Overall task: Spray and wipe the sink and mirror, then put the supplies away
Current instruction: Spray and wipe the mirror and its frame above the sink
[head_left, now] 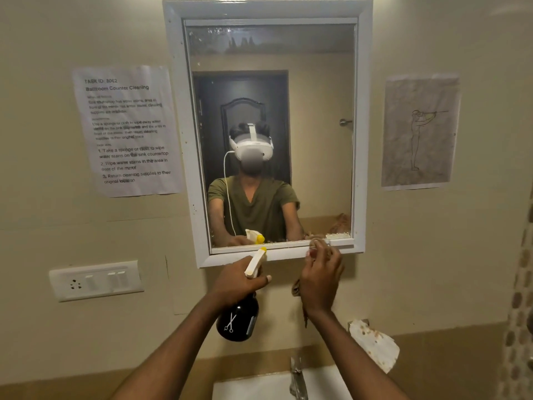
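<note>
A white-framed mirror [317,111] hangs on the wall ahead. My left hand [236,281] grips a black spray bottle [238,321] with a white and yellow nozzle, held upright just under the mirror's bottom edge. My right hand [321,278] holds a brown cloth [298,290] against the lower right part of the frame. The white sink [253,388] with a metal tap [297,379] shows at the bottom edge.
A printed task sheet [127,131] hangs left of the mirror, a drawing [419,131] to its right. A white switch plate [96,281] sits lower left. A stained holder [373,343] juts from the wall above the sink. A patterned curtain [519,313] hangs at right.
</note>
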